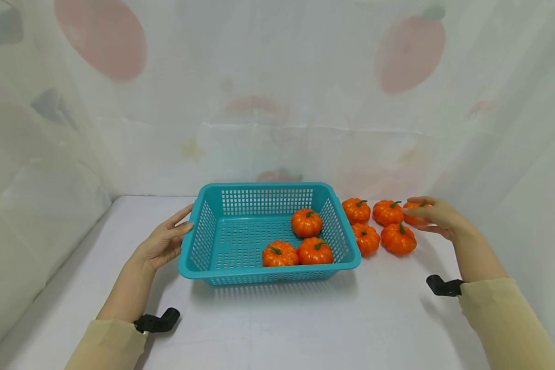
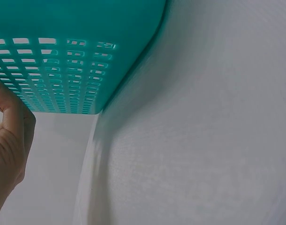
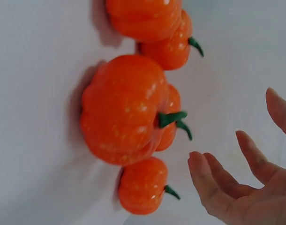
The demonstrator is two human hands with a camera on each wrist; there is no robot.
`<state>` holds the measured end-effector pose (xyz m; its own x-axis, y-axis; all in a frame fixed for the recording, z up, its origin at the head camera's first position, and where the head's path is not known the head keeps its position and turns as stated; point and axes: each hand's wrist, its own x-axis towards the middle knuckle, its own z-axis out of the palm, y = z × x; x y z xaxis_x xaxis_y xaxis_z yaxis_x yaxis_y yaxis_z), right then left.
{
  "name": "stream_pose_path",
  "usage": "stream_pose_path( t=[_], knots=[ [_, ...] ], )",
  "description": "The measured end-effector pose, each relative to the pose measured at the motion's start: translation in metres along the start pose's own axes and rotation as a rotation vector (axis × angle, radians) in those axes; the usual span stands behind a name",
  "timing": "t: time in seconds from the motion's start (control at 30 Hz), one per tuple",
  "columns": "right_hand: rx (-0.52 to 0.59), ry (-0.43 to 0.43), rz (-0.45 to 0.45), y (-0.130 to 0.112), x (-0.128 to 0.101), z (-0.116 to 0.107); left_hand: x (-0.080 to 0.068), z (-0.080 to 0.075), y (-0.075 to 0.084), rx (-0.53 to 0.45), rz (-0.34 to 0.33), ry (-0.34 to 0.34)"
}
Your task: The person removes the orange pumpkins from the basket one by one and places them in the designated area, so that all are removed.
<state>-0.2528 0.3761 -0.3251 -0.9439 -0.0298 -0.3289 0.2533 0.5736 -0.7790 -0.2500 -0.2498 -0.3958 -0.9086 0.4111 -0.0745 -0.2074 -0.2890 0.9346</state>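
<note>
our left hand (image 1: 163, 242) rests flat-fingered against the left wall of the teal slotted plastic basket (image 1: 199, 241) at mid-desk (image 1: 277, 329), three small orange pumpkins (image 1: 307, 222) inside; our right hand (image 1: 437, 214), fingers relaxed, hovers over five orange pumpkins (image 1: 399, 238) just right of it.

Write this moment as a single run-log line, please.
left hand: open, touching basket wall | right hand: open, over far-right pumpkin | in basket: three pumpkins | on table: five pumpkins
</note>
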Motion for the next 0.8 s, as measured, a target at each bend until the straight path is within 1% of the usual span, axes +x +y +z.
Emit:
stream_pose_path(
  t=[0.2, 0.33, 0.43, 0.63, 0.8],
  knots=[
    [0.085, 0.028, -0.093, -0.019, -0.003, 0.014, -0.001, 0.003, 0.002, -0.003, -0.007, 0.012],
    [0.074, 0.025, -0.130, -0.030, -0.005, 0.025, -0.001, 0.003, 0.002, 0.001, -0.010, 0.016],
    [0.053, 0.012, -0.176, -0.039, -0.009, 0.033, -0.001, 0.003, 0.002, 0.005, -0.012, 0.016],
    [0.038, -0.005, -0.282, -0.060, -0.017, 0.056, -0.003, 0.004, 0.002, 0.004, -0.005, 0.000],
    [-0.005, -0.013, -0.330, -0.070, -0.021, 0.077, -0.002, 0.003, 0.001, -0.001, 0.000, -0.007]
  ],
)
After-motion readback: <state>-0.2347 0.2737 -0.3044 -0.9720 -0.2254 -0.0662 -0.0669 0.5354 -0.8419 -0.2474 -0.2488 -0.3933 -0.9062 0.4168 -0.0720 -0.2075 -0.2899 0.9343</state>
